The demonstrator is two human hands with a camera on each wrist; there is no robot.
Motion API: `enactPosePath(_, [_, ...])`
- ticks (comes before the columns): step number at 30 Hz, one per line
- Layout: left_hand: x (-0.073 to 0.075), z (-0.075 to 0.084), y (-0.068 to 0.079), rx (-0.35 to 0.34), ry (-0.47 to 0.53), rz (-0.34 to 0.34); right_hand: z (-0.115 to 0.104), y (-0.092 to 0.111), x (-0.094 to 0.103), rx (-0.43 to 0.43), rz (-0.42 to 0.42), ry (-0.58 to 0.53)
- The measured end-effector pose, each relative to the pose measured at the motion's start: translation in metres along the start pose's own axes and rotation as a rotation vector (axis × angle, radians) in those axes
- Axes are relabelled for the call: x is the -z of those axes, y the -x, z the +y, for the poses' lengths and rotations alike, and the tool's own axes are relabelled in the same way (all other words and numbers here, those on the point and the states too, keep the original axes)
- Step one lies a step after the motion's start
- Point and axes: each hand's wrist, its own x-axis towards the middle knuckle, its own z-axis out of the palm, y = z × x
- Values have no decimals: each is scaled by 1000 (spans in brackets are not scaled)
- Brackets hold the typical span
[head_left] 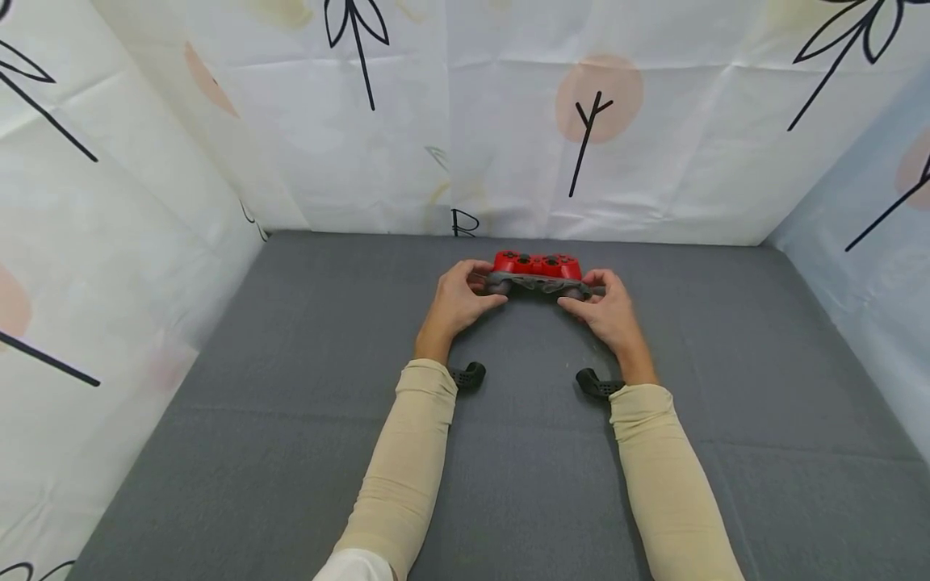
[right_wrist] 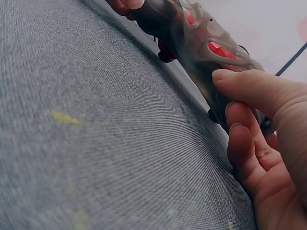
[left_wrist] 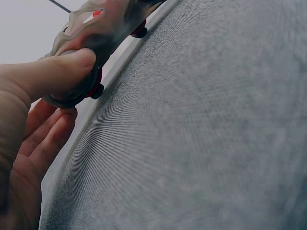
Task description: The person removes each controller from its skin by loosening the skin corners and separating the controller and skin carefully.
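Near the back edge of the grey surface, both hands hold up a red game controller (head_left: 538, 263) with a grey, see-through silicone cover (head_left: 542, 282) along its near side. My left hand (head_left: 461, 300) pinches the cover's left end, thumb in front and fingers behind. At the right end my right hand (head_left: 609, 313) pinches it the same way. In the right wrist view, red shows through holes in the cover (right_wrist: 194, 40). Black-tipped red parts (left_wrist: 98, 88) stick out below it in the left wrist view. How far the cover wraps the controller is hard to tell.
Grey cloth (head_left: 530, 484) covers the work surface. White printed sheets hang at the back (head_left: 508, 161), left (head_left: 109, 242) and right (head_left: 872, 266). A black strap mount (head_left: 468, 376) is on the left wrist, another (head_left: 597, 384) on the right.
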Motion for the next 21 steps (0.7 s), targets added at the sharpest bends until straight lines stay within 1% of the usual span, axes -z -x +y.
enactPosePath(3, [-1, 0, 0, -4, 0, 23, -3, 2, 1, 3, -15, 11])
enactPosePath(5, [-1, 1, 1, 5, 1, 37, 4, -1, 1, 10, -16, -6])
enactPosePath(9, [0, 0, 1, 24, -2, 40, 20, -9, -1, 30, 17, -77])
enactPosePath(12, [0, 0, 1, 12, -23, 23, 26, -12, -1, 39, 49, -97])
enactPosePath(15, [1, 1, 1, -15, -55, 4, 28, -12, 0, 43, 60, -64])
enactPosePath(17, [3, 0, 2, -31, -73, -9, 28, -12, 1, 42, 52, -37])
enactPosePath(21, [5, 0, 2, -39, -104, -41, 26, -9, 3, 29, 34, 9])
